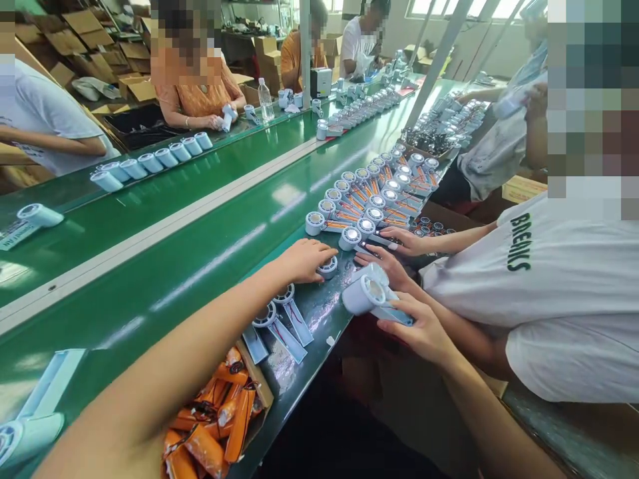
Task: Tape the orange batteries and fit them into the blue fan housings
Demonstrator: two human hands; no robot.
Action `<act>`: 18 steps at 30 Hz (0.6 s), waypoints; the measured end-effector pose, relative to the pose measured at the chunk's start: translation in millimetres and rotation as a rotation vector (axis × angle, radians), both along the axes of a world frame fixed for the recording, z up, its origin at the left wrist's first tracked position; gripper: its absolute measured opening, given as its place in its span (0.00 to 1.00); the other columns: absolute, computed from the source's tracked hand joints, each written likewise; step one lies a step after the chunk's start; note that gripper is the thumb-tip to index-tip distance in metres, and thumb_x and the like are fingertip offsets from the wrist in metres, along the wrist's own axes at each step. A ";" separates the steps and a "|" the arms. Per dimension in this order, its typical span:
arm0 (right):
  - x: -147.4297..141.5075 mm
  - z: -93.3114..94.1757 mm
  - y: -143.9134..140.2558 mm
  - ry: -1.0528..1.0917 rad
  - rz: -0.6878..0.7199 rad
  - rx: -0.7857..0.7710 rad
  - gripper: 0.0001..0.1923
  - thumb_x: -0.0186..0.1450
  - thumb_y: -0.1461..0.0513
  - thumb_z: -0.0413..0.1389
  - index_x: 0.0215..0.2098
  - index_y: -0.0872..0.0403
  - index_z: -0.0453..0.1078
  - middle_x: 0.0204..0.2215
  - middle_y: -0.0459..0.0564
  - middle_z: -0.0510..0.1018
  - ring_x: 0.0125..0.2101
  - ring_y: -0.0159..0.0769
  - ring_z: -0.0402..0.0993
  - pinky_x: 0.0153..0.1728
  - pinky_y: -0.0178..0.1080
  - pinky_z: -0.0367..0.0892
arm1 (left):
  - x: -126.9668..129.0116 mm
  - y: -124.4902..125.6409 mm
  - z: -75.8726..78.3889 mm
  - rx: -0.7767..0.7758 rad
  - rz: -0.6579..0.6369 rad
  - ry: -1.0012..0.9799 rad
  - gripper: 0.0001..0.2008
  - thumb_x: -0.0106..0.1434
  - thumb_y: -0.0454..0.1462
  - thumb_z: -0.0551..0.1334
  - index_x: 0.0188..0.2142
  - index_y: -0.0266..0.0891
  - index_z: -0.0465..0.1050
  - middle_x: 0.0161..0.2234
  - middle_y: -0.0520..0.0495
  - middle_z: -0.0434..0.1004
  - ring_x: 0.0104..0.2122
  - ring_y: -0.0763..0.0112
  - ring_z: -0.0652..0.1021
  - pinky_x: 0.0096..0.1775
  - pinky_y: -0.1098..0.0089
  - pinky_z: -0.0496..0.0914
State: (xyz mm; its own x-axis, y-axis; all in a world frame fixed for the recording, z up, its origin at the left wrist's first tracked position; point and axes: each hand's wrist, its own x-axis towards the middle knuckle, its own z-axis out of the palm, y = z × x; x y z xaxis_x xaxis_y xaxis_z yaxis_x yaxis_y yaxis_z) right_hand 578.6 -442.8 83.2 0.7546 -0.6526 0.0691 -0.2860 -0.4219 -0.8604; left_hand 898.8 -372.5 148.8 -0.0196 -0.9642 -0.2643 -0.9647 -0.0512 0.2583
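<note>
Handheld fan housings in pale plastic, each with a round head and a flat handle, are all around. My right hand (424, 326) is closed round the handle of one such fan (360, 296), its round head pointing left beyond the table edge. Another pale round part shows just behind that head. Over the dark tabletop, my left hand (307, 261) has its fingers curled on the rim of another fan head (328, 268); the handle of that one cannot be made out. Under my left forearm lie a few open fan housings (287, 339) with thin red wires in their handles.
A cardboard box (264, 392) of orange wrapped battery cells (239, 426) sits below my left forearm. Rows of fans with orange cells (369, 189) lie ahead. Close on the right, a co-worker's hands (394, 263) work at the table edge. A green conveyor belt (200, 259) runs along the left.
</note>
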 end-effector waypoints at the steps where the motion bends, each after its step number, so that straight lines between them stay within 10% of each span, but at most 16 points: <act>1: -0.4 1.2 -0.5 0.036 0.028 -0.012 0.16 0.64 0.47 0.71 0.44 0.45 0.89 0.51 0.54 0.88 0.52 0.56 0.83 0.56 0.54 0.77 | -2.8 -9.1 -1.3 0.007 0.005 -0.001 0.33 0.55 0.38 0.77 0.61 0.44 0.77 0.60 0.41 0.81 0.61 0.49 0.80 0.62 0.57 0.72; 6: 37.5 -2.5 6.9 0.228 0.093 -0.255 0.07 0.63 0.56 0.73 0.39 0.45 0.88 0.46 0.53 0.88 0.48 0.55 0.83 0.53 0.54 0.78 | 15.0 -2.2 16.3 -0.195 0.204 -0.009 0.29 0.60 0.41 0.71 0.60 0.40 0.73 0.56 0.39 0.78 0.49 0.56 0.82 0.49 0.62 0.76; 11: 111.8 -8.8 24.7 0.290 0.066 -0.528 0.22 0.63 0.58 0.75 0.54 0.51 0.85 0.67 0.65 0.77 0.58 0.64 0.78 0.61 0.64 0.73 | 30.5 75.7 69.9 -0.484 0.630 0.277 0.32 0.59 0.49 0.68 0.59 0.44 0.65 0.51 0.44 0.76 0.41 0.59 0.81 0.43 0.59 0.77; 15: 125.0 14.8 61.9 -0.204 0.283 -0.459 0.44 0.65 0.48 0.73 0.73 0.48 0.67 0.78 0.65 0.62 0.72 0.67 0.64 0.66 0.68 0.68 | -20.2 157.5 99.1 -0.528 0.911 0.311 0.31 0.56 0.52 0.69 0.54 0.44 0.67 0.45 0.45 0.80 0.40 0.55 0.81 0.43 0.56 0.76; 18: 120.8 38.8 99.6 -0.597 0.633 -0.321 0.45 0.68 0.52 0.71 0.77 0.44 0.58 0.76 0.63 0.65 0.70 0.56 0.71 0.63 0.57 0.76 | -63.6 207.8 100.0 -0.537 0.979 0.292 0.28 0.60 0.51 0.64 0.57 0.44 0.70 0.55 0.40 0.80 0.50 0.51 0.81 0.50 0.52 0.75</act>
State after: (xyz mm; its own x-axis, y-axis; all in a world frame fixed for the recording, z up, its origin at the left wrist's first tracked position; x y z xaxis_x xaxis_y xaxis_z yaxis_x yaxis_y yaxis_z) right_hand 699.4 -343.2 121.9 0.7447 -0.0131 0.6673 0.5324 -0.5913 -0.6058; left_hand 835.3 -164.7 248.7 0.8061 -0.5869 0.0762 -0.4723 -0.5604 0.6804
